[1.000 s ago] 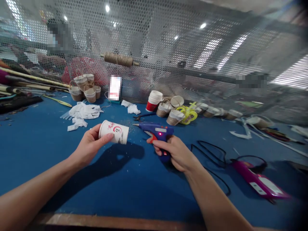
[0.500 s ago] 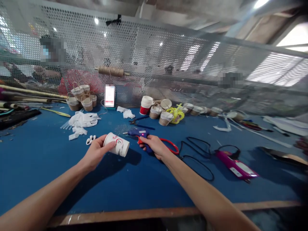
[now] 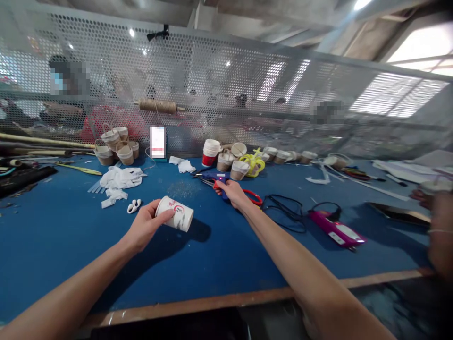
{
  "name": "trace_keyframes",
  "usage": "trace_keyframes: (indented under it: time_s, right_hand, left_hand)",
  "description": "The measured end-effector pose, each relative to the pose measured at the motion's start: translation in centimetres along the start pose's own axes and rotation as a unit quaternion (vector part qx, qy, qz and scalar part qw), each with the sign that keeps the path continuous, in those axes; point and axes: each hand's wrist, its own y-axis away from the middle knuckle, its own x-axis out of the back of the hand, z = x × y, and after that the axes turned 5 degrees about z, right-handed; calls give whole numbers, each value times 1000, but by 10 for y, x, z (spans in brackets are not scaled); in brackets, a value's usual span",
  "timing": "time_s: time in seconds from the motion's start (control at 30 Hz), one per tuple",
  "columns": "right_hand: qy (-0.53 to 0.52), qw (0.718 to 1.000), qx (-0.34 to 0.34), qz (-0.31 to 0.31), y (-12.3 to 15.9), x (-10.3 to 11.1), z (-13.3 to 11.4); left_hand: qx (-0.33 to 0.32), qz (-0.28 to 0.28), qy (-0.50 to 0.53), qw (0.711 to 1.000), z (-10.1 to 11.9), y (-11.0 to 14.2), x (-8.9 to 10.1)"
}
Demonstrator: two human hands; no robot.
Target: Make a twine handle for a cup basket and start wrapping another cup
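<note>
In my left hand (image 3: 145, 224) is a white paper cup (image 3: 175, 214) with a red and grey print, tilted on its side above the table, its base to the right. My right hand (image 3: 230, 192) is closed around the grip of a blue glue gun (image 3: 217, 176) with a red trigger and a small lit light. The gun's nozzle points left, close over the dark tips of a pair of pliers. Red scissor-like handles (image 3: 253, 197) lie just behind my right hand. Left of the cup lies a small white plastic piece (image 3: 134, 206).
Stacked paper cups (image 3: 211, 152), twine-wrapped little baskets (image 3: 239, 170) and a yellow ribbon bow (image 3: 255, 163) stand along the back. White gloves (image 3: 121, 178) lie left. A purple power strip (image 3: 336, 229) and black cable (image 3: 286, 210) lie right. A blurred person's arm (image 3: 440, 231) reaches in at far right.
My right hand has moved the glue gun away from me, toward the pliers and baskets. The cup stays in my left hand, nearly unmoved. Another person's arm has appeared at far right.
</note>
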Motion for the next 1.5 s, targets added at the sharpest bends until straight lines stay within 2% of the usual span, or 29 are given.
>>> trace_keyframes:
  time_s: [0.2, 0.33, 0.53, 0.67, 0.8, 0.97, 1.2, 1.33, 1.5]
  right_hand:
    - [90, 996, 14, -13, 23, 5, 3]
    - [182, 982, 49, -5, 40, 3, 1]
    - [336, 936, 104, 31, 46, -3, -10]
    - [408, 904, 124, 32, 48, -7, -12]
    - [452, 881, 139, 22, 48, -4, -15]
    - [472, 867, 155, 35, 39, 4, -22]
    - [505, 846, 174, 11, 33, -8, -16]
    - [536, 828, 166, 17, 29, 10, -18]
    - [599, 797, 84, -13, 23, 42, -20]
  left_hand:
    - [2, -17, -10, 1000, 0, -1, 1]
    - [7, -10, -25, 1000, 0, -1, 1]
    - [20, -13, -45, 999, 1, 0, 3]
    - [25, -14, -45, 999, 1, -1, 3]
    - [30, -19, -45, 998, 1, -1, 3]
    - [30, -36, -64, 997, 3, 1, 2]
    - [39, -38, -82, 995, 7, 3, -1]
    - [40, -40, -89, 994, 7, 3, 0]
    - [38, -42, -90, 994, 7, 3, 1]
